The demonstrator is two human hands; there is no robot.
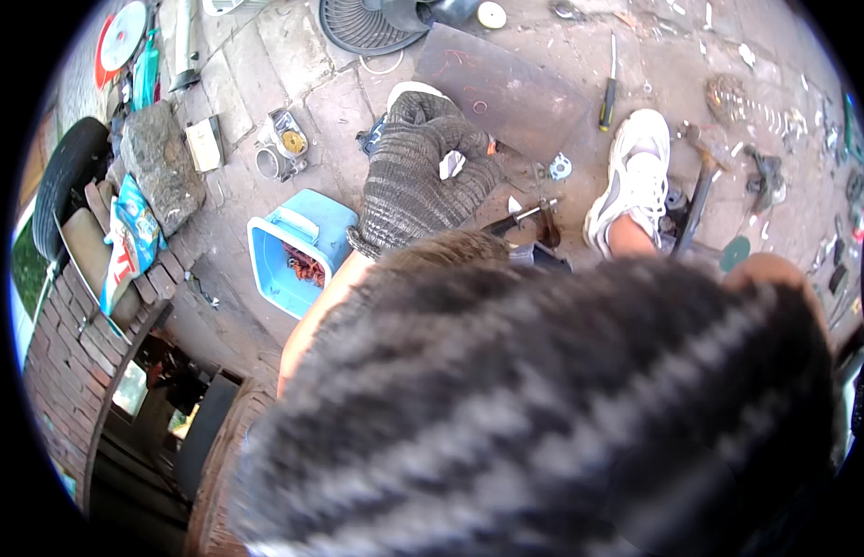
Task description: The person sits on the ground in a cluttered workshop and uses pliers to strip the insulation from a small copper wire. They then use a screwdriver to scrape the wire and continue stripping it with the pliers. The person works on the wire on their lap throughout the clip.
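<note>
My left hand [418,167], in a grey striped knit glove, is low over the brick ground with its fingers curled. A small white piece [452,165] shows at its fingers; what else they hold is hidden. In front of it lies a flat brown metal sheet [515,97]. A large, blurred dark striped shape fills the lower middle; it looks like my right hand [543,399] in the matching glove, very close up, its fingers smeared. Partly behind it is a tool with a metal shaft [534,212]. Beside my left forearm stands a light blue bin [258,265] holding reddish-brown scraps [305,267].
My white sneaker [639,162] is right of the sheet, near a screwdriver [608,102] and a hammer [701,190]. A metal part [285,144], a large stone [162,167] and a tyre [70,186] lie left. A round black grille [362,28] is at the far side.
</note>
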